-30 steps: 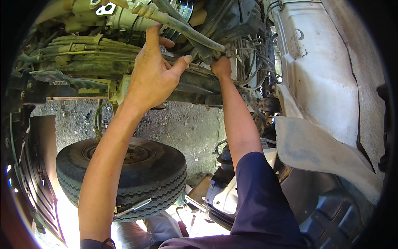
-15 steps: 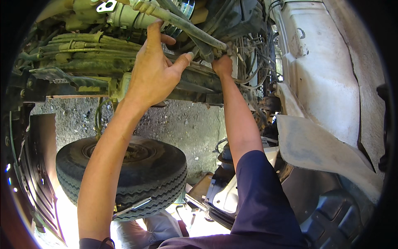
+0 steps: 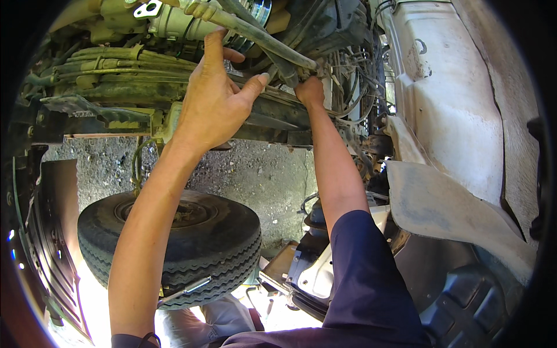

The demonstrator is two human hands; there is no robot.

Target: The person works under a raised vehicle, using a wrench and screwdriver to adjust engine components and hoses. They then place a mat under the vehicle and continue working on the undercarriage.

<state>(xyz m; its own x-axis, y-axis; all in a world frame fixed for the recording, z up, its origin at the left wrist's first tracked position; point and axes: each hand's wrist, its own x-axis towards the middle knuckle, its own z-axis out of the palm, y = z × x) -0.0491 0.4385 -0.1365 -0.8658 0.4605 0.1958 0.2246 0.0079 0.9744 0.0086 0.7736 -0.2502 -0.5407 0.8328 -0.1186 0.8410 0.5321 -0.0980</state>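
Observation:
My left hand (image 3: 216, 104) is raised with its thumb and fingers apart, holding nothing that shows. Its fingertips reach up beside a silver ribbed cylindrical part (image 3: 183, 26); whether they touch it I cannot tell. Farther right, my right hand (image 3: 311, 91) is closed at the lower end of a dark hose (image 3: 283, 68). What its fingers grip is hidden behind the hand. A dusty metal pipe (image 3: 267, 40) slants across just above both hands, ending near my right hand.
Cable-like lines and hoses (image 3: 110, 66) run along a dark frame rail (image 3: 278, 124). Below lies a large tyre (image 3: 191, 232) with a metal tool (image 3: 188, 290) on its tread. A pale panel (image 3: 447, 104) and a dusty flap (image 3: 447, 191) bound the right side. Gravel ground (image 3: 255, 174) shows beneath.
My right hand has shifted very slightly to the left. My left hand stays nearly in place with its fingers still spread.

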